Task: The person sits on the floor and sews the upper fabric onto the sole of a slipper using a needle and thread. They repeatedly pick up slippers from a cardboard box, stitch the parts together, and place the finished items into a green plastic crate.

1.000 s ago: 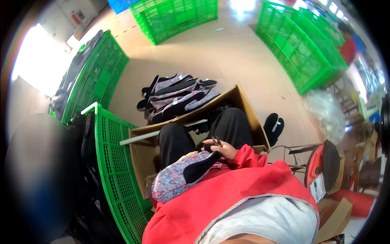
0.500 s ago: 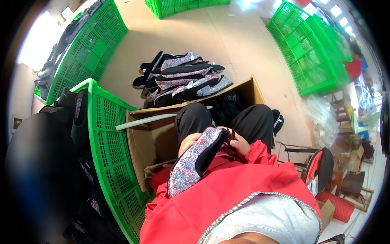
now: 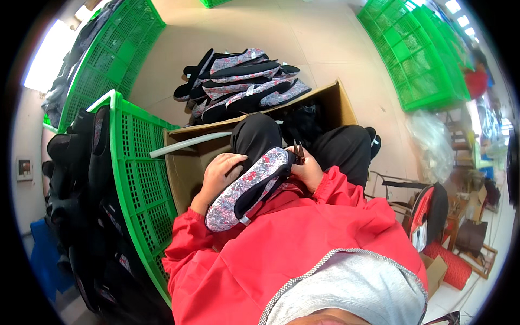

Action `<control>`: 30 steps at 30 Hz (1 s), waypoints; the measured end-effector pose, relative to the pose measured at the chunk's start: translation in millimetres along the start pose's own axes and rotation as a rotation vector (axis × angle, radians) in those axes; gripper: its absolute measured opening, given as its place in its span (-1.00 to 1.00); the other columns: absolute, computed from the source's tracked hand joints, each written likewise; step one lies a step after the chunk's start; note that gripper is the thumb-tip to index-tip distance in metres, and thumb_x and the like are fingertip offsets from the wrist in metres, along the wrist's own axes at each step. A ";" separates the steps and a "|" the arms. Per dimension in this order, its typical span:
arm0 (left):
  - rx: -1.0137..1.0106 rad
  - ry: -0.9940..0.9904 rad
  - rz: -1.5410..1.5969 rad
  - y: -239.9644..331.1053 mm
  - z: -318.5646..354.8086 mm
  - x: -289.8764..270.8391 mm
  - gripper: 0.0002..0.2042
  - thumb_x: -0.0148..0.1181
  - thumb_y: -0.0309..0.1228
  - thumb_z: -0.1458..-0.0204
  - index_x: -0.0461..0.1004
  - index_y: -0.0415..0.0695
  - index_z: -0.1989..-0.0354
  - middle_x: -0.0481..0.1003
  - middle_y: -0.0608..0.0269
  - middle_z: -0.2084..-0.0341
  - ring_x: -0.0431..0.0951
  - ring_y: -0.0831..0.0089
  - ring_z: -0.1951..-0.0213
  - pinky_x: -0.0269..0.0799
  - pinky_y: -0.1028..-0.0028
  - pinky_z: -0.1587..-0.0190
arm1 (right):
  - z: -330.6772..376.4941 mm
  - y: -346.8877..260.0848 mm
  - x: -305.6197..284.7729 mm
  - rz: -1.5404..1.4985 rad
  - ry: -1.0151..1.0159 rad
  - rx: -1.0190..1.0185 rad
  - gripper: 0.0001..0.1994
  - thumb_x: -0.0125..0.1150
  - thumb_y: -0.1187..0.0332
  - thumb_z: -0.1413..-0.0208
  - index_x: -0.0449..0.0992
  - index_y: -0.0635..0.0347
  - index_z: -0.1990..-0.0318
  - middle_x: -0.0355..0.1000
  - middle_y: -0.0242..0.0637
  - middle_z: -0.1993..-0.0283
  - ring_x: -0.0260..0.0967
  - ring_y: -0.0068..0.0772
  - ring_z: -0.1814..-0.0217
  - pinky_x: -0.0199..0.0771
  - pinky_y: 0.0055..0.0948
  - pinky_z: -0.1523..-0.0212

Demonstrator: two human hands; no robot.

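A floral fabric slipper (image 3: 245, 181) with a black lining and a small white tag lies slanted across my lap. My left hand (image 3: 221, 173) is at its left side, fingers stretched out over my knee and apart, with no firm grip on it. At the slipper's upper right end, my right hand (image 3: 307, 170) is closed around a small pair of dark thread snips (image 3: 298, 153), blades pointing up. That hand is right against the slipper's end; whether it also pinches the fabric is hidden.
Beyond my knees stands an open cardboard box (image 3: 341, 103), with a pale tube (image 3: 189, 144) across it. Behind it is a pile of similar slippers (image 3: 244, 81). At my left a green crate (image 3: 143, 173) holds dark slippers; more green crates (image 3: 411, 59) stand farther off.
The slipper has turned over and tilted, bringing its opening and tag into view. My left hand has come out from behind it to its left side. The snips now show more upright.
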State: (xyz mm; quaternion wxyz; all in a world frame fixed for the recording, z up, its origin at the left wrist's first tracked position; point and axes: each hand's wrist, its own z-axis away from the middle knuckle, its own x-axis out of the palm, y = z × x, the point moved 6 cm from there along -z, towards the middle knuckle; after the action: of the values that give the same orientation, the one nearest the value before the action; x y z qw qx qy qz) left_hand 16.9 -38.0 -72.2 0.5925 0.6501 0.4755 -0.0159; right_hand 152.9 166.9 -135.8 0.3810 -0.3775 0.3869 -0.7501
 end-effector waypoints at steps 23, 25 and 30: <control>0.059 -0.398 -0.205 106.6 -67.7 47.0 -0.62 0.39 -0.30 0.12 0.60 -0.11 0.08 0.44 0.17 0.30 0.41 0.21 0.20 0.40 0.31 0.11 | 7.8 8.3 -10.8 -0.179 -0.060 -0.030 -0.63 0.20 0.57 0.03 0.44 0.27 0.00 0.50 -0.40 0.19 0.42 -0.56 0.17 0.43 -0.53 0.07; 0.076 -0.404 -0.208 107.5 -70.5 51.2 -0.63 0.39 -0.32 0.12 0.59 -0.13 0.09 0.43 0.19 0.34 0.41 0.22 0.24 0.39 0.32 0.13 | 5.3 11.4 -12.4 -0.097 -0.054 -0.066 -0.63 0.22 0.56 0.03 0.43 0.26 0.00 0.49 -0.39 0.17 0.41 -0.56 0.15 0.42 -0.52 0.04; -0.089 -0.417 -0.072 97.5 -76.4 61.3 -0.74 0.40 -0.38 0.11 0.59 -0.17 0.23 0.44 0.22 0.47 0.44 0.29 0.35 0.39 0.38 0.20 | 6.0 15.3 -10.0 -0.176 -0.071 -0.074 -0.61 0.30 0.52 0.02 0.42 0.24 -0.02 0.48 -0.38 0.12 0.39 -0.55 0.11 0.39 -0.51 -0.01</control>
State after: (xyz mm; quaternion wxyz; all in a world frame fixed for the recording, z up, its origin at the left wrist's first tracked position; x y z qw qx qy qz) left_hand 71.0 73.7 -11.6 0.7052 0.5886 0.3658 -0.1499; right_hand 166.6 167.5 -149.3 0.3129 -0.4502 0.3656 -0.7522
